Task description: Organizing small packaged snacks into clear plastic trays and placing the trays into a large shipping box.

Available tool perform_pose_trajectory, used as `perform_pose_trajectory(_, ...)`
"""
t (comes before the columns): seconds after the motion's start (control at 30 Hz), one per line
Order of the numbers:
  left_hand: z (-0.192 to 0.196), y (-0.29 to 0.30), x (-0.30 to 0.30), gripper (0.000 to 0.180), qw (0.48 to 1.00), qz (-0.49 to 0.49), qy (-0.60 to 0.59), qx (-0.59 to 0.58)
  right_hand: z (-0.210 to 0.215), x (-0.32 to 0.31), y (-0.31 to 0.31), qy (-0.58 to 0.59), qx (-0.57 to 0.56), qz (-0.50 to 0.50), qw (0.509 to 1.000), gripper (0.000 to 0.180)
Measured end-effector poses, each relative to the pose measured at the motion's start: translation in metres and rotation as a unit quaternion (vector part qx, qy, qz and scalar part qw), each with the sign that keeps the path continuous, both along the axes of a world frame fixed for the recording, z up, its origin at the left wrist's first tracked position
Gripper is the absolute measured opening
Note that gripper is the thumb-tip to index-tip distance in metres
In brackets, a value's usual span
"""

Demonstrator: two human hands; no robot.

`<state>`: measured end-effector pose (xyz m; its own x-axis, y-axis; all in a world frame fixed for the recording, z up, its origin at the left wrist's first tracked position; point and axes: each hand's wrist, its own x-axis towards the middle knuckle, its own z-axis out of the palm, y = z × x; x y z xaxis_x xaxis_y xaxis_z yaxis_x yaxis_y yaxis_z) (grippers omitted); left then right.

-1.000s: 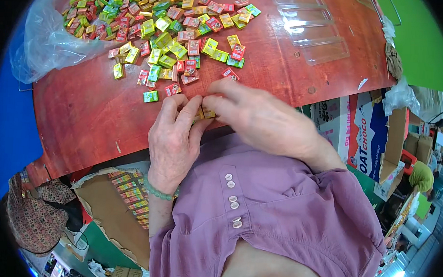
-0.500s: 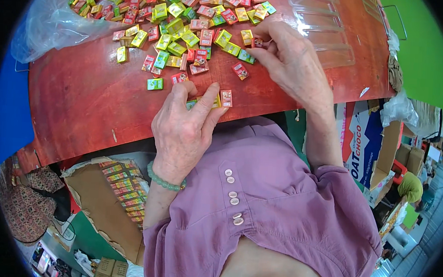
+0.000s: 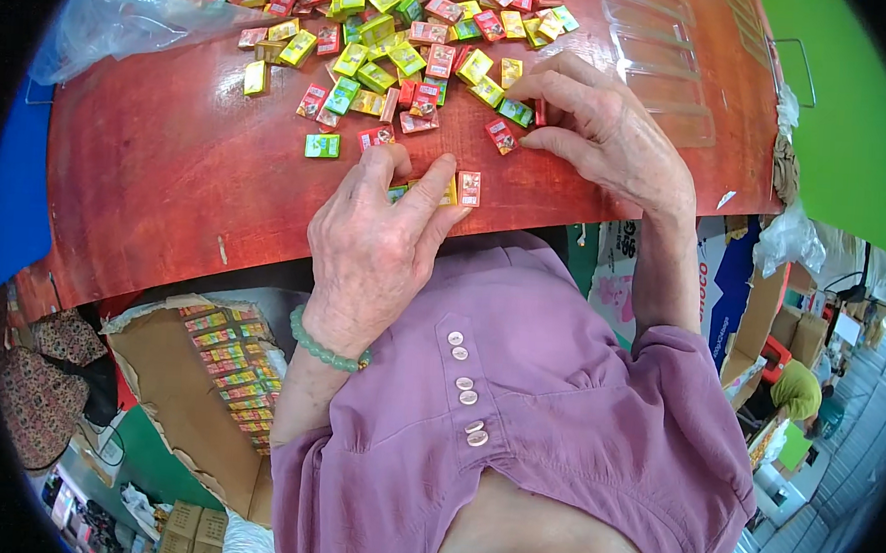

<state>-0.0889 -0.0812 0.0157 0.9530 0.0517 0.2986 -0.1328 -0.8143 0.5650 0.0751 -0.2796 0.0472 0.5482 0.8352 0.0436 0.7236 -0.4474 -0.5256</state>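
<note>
While the head view looks straight down, the left hand [image 3: 379, 248] lies palm-down at the near edge of the reddish-brown table [image 3: 168, 172]. Its fingers [image 3: 422, 190] are curled over a short row of small packets [image 3: 458, 189]: yellow, green and one red-and-white end show past the fingertips. Grip pressed onto that row, thumb side hidden, so whether it pinches or only covers them cannot be told. A green bead bracelet [image 3: 327, 349] sits on that wrist.

Right hand [image 3: 606, 135] reaches farther out on the table, to the right of the left hand. Thumb and forefinger are drawn close together, tips touching a red packet [image 3: 540, 113] standing on edge at the fringe of the heap. A loose red packet [image 3: 499, 135] lies flat just beside the thumb. Other fingers are arched above the table.

Heap of small packets [image 3: 395, 44], yellow, green, red and orange, is spread across the far middle of the table, thinning toward the hands. One green packet [image 3: 322, 146] lies apart, nearer the left hand. Clear plastic bag [image 3: 126, 10] at far left of the heap; clear plastic tray [image 3: 664, 68] at far right.

Below the table edge: purple buttoned shirt [image 3: 556, 423], and an open cardboard box [image 3: 222, 385] with rows of packets at lower left.
</note>
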Motion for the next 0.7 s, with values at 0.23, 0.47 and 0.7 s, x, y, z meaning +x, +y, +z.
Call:
perform_pose_trajectory(0.23,-0.001,-0.001,0.001,0.033,1.000,0.003,-0.008,0.006,0.007,-0.001,-0.002,0.050,-0.040,-0.013,0.998,0.032)
perform_pose_trajectory(0.47,0.000,0.000,0.001,0.033,1.000,0.001,-0.004,-0.001,0.018,-0.001,-0.006,0.065,-0.073,0.012,0.995,0.046)
perform_pose_trajectory(0.7,-0.002,0.000,0.002,0.033,1.000,-0.002,-0.018,-0.006,0.017,0.002,-0.007,0.043,-0.085,-0.030,0.995,0.054)
